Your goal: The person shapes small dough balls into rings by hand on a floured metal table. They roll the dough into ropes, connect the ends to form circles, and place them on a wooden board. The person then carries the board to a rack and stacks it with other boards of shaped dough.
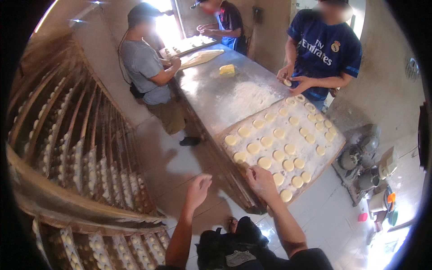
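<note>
My left hand [198,191] is in the air left of the table's near end, its fingers loosely bent, with nothing visible in it. At the near left edge of the floured board [255,152], my right hand [262,182] has its fingers curled inward. What they hold, if anything, is hidden. Just beyond its fingertips lies a pale dough round [240,157]. Several more flat dough rounds [264,163] are spread over the board in loose rows. Near the far right corner, a few dough rings [310,106] lie beside the rounds.
The metal table [202,92] carries loose flour [252,99], a yellow block [227,69] and a dough sheet [201,58]. Three people work around it; one on the right holds a small dough piece [287,83]. Wooden racks [85,207] with dough pieces fill the left. A machine [353,157] stands at right.
</note>
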The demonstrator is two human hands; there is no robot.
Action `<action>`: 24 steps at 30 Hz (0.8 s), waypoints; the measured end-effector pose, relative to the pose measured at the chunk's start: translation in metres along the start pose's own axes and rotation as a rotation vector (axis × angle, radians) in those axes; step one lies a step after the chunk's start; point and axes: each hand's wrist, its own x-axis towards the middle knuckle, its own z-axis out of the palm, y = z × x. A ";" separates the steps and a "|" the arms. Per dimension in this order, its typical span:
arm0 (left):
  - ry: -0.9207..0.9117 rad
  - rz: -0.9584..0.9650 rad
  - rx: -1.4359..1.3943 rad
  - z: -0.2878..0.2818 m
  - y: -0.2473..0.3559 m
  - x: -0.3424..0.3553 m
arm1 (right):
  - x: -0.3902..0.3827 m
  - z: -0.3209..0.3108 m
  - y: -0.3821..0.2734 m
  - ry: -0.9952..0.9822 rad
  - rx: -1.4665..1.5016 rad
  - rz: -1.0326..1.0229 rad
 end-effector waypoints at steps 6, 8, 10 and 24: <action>0.045 0.337 0.615 0.047 0.013 0.163 | 0.080 0.056 -0.008 0.099 -0.354 0.147; -0.084 0.367 0.694 0.053 0.012 0.198 | 0.088 0.069 -0.007 0.172 -0.435 0.125; -0.143 0.564 0.676 0.054 0.012 0.219 | 0.094 0.069 -0.020 0.233 -0.496 0.105; -0.974 0.409 -0.015 0.048 0.004 0.491 | 0.331 0.032 -0.015 0.308 0.143 0.617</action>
